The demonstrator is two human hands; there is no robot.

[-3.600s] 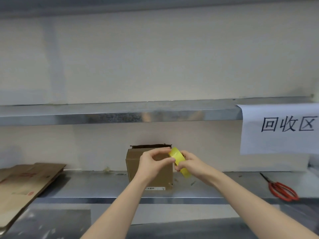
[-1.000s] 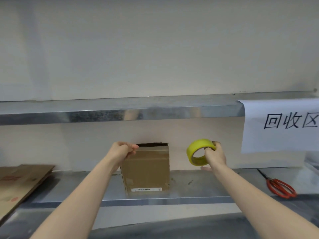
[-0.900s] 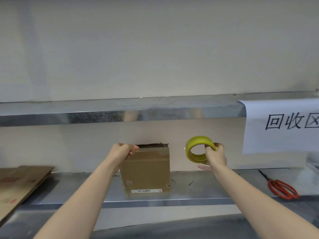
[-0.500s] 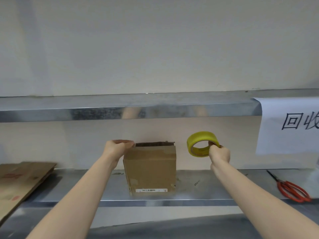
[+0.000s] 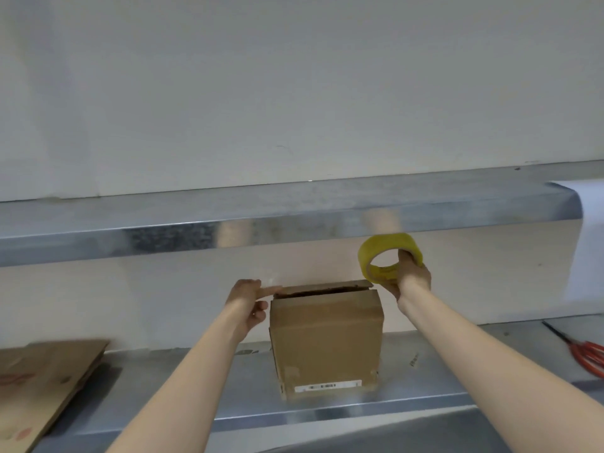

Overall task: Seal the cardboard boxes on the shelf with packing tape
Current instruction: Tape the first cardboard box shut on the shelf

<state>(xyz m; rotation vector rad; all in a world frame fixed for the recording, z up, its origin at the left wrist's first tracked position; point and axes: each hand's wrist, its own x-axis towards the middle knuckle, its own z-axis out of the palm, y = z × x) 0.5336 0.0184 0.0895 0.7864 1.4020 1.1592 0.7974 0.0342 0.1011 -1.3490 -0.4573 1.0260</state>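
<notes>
While flattened cardboard (image 5: 42, 380) lies at the left end of the shelf (image 5: 425, 398) and red-handled scissors (image 5: 588, 354) at its right, the cardboard box (image 5: 327, 341) stands upright between them, top flap slightly raised, contents hidden. The left hand (image 5: 248, 302) lays an outstretched forefinger on the flap's left edge, fingers apart. The right hand (image 5: 411, 279), fingers curled through the core, holds the yellow tape roll (image 5: 389, 248) above the box's right corner.

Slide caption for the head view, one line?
Left hand touches the top flap of a cardboard box on a metal shelf; right hand holds up a yellow tape roll.
</notes>
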